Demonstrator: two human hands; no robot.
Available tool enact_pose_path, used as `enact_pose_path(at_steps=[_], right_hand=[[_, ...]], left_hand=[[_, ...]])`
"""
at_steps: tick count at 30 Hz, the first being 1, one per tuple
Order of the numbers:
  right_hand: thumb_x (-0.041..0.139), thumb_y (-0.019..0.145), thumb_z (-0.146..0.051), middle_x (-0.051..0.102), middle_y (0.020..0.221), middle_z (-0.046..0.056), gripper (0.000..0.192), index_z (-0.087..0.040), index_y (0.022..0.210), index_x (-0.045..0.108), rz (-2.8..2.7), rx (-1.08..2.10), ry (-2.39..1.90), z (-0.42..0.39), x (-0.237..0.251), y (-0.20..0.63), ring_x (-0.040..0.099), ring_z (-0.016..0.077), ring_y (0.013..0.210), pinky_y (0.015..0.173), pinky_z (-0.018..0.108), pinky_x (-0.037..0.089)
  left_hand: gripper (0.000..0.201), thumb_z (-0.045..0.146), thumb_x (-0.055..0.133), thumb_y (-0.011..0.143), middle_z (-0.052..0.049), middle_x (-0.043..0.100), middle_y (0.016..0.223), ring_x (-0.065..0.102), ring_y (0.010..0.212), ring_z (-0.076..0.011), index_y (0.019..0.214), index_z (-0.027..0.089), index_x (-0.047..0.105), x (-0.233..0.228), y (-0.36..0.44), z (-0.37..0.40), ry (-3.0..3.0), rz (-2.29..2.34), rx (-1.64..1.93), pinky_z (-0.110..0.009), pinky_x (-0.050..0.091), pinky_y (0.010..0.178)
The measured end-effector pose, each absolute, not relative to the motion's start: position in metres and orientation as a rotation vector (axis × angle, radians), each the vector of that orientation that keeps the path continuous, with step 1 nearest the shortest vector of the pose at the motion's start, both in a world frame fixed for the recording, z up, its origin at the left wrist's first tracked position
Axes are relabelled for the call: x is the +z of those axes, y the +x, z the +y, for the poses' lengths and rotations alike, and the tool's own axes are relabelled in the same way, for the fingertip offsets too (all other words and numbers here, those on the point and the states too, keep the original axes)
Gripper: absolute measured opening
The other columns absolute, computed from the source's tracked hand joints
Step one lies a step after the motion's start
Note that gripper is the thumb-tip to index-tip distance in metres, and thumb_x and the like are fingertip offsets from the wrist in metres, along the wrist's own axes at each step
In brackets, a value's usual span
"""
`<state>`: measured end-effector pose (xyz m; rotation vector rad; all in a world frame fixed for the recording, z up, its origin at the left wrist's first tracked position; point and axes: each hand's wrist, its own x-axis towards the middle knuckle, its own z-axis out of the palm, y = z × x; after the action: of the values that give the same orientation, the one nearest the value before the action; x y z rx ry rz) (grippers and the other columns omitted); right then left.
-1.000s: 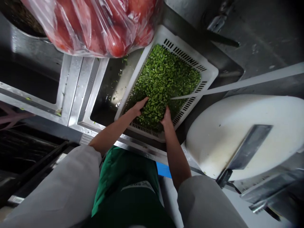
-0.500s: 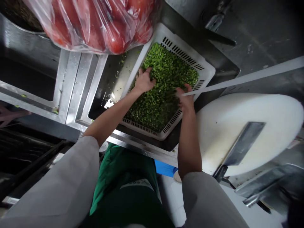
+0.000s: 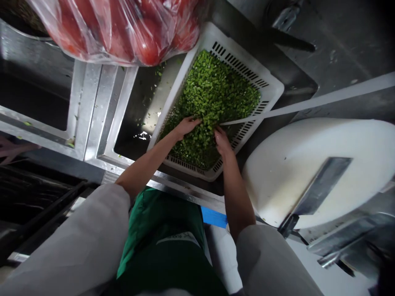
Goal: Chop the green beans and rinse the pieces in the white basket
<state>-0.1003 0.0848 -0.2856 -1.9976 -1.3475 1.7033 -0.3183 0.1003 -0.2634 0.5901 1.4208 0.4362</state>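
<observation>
A white slotted plastic basket (image 3: 271, 88) sits tilted in a metal sink, with chopped green vegetables (image 3: 212, 86) spread over its bottom. My left hand (image 3: 187, 126) is in the left part of the pieces, fingers curled into them and partly buried. Facing it from the right, my right hand (image 3: 221, 139) has bent fingers sunk in the same greens. A small mound is gathered between the two hands. A long white strip (image 3: 308, 107) comes in from the right edge and narrows to an end just above my right fingers; what it is, I cannot tell.
A clear bag of tomatoes (image 3: 148, 41) hangs over the sink's far left. At right, a cleaver (image 3: 324, 185) lies on a round white cutting board (image 3: 271, 164). A tap (image 3: 288, 18) stands behind the sink. Another metal basin (image 3: 33, 98) is at left.
Both hands have come closer together and nearer to me, drawing greens between them. My left fingers, spread before, are now curled in. The white strip's end has shifted left.
</observation>
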Motion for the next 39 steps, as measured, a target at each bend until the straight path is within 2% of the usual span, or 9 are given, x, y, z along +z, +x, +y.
enact_pose_path(at_steps=[3, 6, 9, 12, 15, 18, 26, 33, 39], right_hand=[[0.061, 0.099, -0.060, 0.076, 0.126, 0.017, 0.051, -0.021, 0.128, 0.076, -1.686, 1.434, -2.136, 0.101, -0.273, -0.101, 0.070, 0.0374, 0.124, 0.110, 0.060, 0.058], [0.052, 0.106, -0.056, 0.071, 0.128, 0.022, 0.050, -0.018, 0.132, 0.073, -1.947, 0.999, -2.238, 0.136, -0.274, -0.112, 0.066, 0.0427, 0.130, 0.112, 0.069, 0.054], [0.032, 0.113, -0.056, 0.062, 0.144, 0.024, 0.061, -0.018, 0.151, 0.061, -2.095, 0.711, -2.184, 0.174, -0.282, -0.135, 0.058, 0.0453, 0.142, 0.113, 0.077, 0.050], [0.023, 0.114, -0.057, 0.041, 0.171, 0.022, 0.068, -0.023, 0.171, 0.041, -2.244, 0.543, -2.151, 0.188, -0.288, -0.158, 0.039, 0.0464, 0.160, 0.118, 0.080, 0.043], [0.022, 0.113, -0.059, 0.021, 0.184, 0.017, 0.073, -0.026, 0.179, 0.026, -2.359, 0.555, -2.166, 0.166, -0.290, -0.170, 0.019, 0.0447, 0.169, 0.126, 0.079, 0.031], [0.021, 0.113, -0.056, 0.015, 0.186, 0.014, 0.072, -0.028, 0.179, 0.027, -2.340, 0.644, -2.218, 0.126, -0.290, -0.171, 0.011, 0.0428, 0.171, 0.129, 0.078, 0.026], [0.047, 0.107, -0.054, 0.038, 0.170, 0.030, 0.070, -0.017, 0.166, 0.049, -2.073, 1.108, -2.426, 0.118, -0.285, -0.159, 0.051, 0.0475, 0.148, 0.119, 0.072, 0.044], [0.037, 0.109, -0.040, 0.029, 0.181, 0.018, 0.064, -0.026, 0.170, 0.045, -2.163, 0.876, -2.320, 0.058, -0.250, -0.165, 0.025, 0.0447, 0.166, 0.128, 0.076, 0.028], [0.040, 0.106, -0.034, 0.048, 0.166, 0.023, 0.058, -0.020, 0.159, 0.061, -2.140, 0.933, -2.327, 0.055, -0.244, -0.161, 0.045, 0.0434, 0.151, 0.123, 0.071, 0.039]], left_hand=[[0.048, 0.048, 0.074, 0.094, -0.017, 0.076, 0.133, 0.067, 0.135, -0.0428, 0.130, 0.017, 0.079, -0.236, -0.324, 0.095, 1.023, 1.492, 0.271, -0.055, 0.051, 0.122], [0.059, 0.047, 0.065, 0.101, -0.019, 0.052, 0.167, 0.039, 0.161, -0.0500, 0.152, 0.019, 0.066, -0.223, -0.323, 0.102, 1.411, 1.696, 0.228, -0.069, 0.033, 0.132], [0.069, 0.048, 0.052, 0.107, -0.011, 0.026, 0.185, 0.006, 0.172, -0.0472, 0.172, 0.025, 0.044, -0.236, -0.316, 0.118, 1.642, 1.724, 0.241, -0.078, 0.014, 0.134], [0.074, 0.048, 0.047, 0.107, -0.005, 0.017, 0.188, -0.006, 0.174, -0.0427, 0.178, 0.029, 0.032, -0.261, -0.311, 0.125, 1.717, 1.660, 0.223, -0.079, 0.007, 0.134], [0.078, 0.042, 0.048, 0.106, -0.004, 0.012, 0.189, -0.003, 0.174, -0.0418, 0.180, 0.027, 0.027, -0.278, -0.311, 0.114, 1.699, 1.668, 0.145, -0.074, 0.013, 0.136], [0.079, 0.039, 0.048, 0.106, -0.005, 0.010, 0.189, 0.007, 0.173, -0.0441, 0.180, 0.024, 0.027, -0.280, -0.313, 0.092, 1.646, 1.682, 0.059, -0.071, 0.025, 0.135], [0.072, 0.031, 0.046, 0.105, -0.018, 0.038, 0.179, 0.031, 0.164, -0.0480, 0.176, 0.021, 0.038, -0.261, -0.313, 0.087, 1.542, 1.631, -0.071, -0.075, 0.026, 0.131], [0.071, 0.035, 0.051, 0.104, -0.006, 0.016, 0.189, 0.002, 0.172, -0.0499, 0.174, 0.033, 0.043, -0.235, -0.321, 0.054, 1.682, 1.559, -0.081, -0.083, 0.013, 0.131], [0.071, 0.043, 0.051, 0.106, -0.007, 0.017, 0.188, 0.006, 0.171, -0.0518, 0.175, 0.035, 0.040, -0.263, -0.321, 0.045, 1.651, 1.521, -0.112, -0.084, 0.009, 0.130]])
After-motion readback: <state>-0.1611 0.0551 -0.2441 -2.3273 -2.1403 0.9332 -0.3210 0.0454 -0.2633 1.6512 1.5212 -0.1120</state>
